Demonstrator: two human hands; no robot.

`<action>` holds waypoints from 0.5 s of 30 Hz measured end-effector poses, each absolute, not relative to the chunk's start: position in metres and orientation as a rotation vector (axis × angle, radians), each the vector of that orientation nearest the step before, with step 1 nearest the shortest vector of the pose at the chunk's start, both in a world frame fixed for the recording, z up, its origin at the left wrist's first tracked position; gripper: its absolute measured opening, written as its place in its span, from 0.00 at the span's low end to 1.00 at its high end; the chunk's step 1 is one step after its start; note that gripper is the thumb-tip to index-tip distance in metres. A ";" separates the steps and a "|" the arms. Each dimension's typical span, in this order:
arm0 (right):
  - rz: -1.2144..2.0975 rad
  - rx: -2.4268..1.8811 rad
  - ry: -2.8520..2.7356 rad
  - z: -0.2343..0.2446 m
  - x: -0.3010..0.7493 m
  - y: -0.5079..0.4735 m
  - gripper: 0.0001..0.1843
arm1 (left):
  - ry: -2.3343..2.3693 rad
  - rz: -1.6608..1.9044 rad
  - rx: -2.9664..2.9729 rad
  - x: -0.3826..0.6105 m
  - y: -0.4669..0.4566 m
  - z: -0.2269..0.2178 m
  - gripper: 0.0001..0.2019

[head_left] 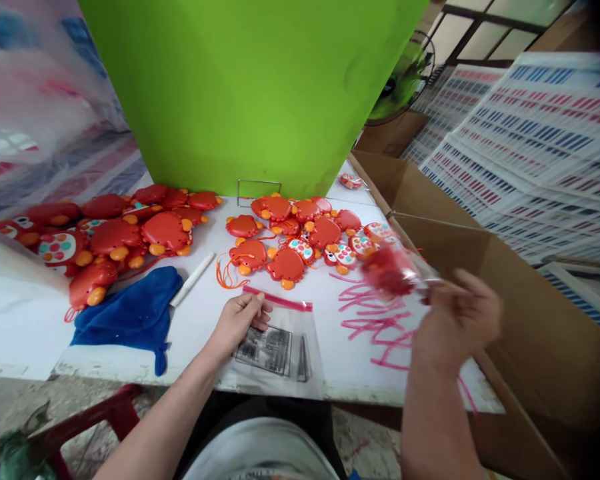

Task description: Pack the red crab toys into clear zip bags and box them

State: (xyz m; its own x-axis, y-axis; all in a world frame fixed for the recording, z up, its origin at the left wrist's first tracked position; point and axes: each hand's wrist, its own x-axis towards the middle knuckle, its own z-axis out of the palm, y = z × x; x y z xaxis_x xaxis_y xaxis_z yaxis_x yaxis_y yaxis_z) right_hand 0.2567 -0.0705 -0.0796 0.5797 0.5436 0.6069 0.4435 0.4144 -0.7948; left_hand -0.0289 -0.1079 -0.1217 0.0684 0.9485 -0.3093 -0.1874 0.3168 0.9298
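Note:
My right hand [455,320] is closed on a clear plastic bag holding a red toy [393,270], held just above the table's right edge and blurred by motion. My left hand [240,317] rests on the top edge of a clear zip bag [280,347] with a pink seal strip, fingers curled on it. Behind the bags lies a loose group of red and orange crab-shaped toys [300,237]. A larger heap of the same toys [115,237] sits at the left.
A blue cloth [130,317] and a white marker [193,279] lie left of my left hand. A green board [250,93] stands at the back. An open cardboard box [480,267] is to the right. Pink marks [375,320] are scribbled on the white table.

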 end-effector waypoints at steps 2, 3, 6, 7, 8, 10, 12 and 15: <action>-0.165 -1.117 -0.981 -0.070 0.264 -0.068 0.18 | 1.200 1.036 0.912 -0.027 -0.107 -0.123 0.21; -0.183 -1.122 -1.046 -0.068 0.262 -0.067 0.18 | 1.222 1.028 0.962 -0.026 -0.108 -0.124 0.20; -0.023 -1.305 -1.467 -0.074 0.235 -0.063 0.18 | 1.376 0.971 1.235 -0.021 -0.110 -0.127 0.13; 0.047 -1.355 -1.624 -0.079 0.222 -0.060 0.19 | 1.440 0.943 1.376 -0.019 -0.112 -0.128 0.09; 0.109 -1.370 -1.759 -0.085 0.208 -0.055 0.20 | 1.494 0.902 1.532 -0.016 -0.113 -0.128 0.04; 0.194 -1.363 -1.936 -0.095 0.184 -0.043 0.24 | 1.560 0.764 1.832 -0.011 -0.115 -0.126 0.06; 0.242 -1.390 -2.032 -0.103 0.164 -0.030 0.27 | 1.606 0.559 2.038 -0.007 -0.116 -0.123 0.10; 0.249 -1.501 -2.131 -0.113 0.148 -0.014 0.31 | 1.701 0.272 2.205 -0.003 -0.112 -0.117 0.11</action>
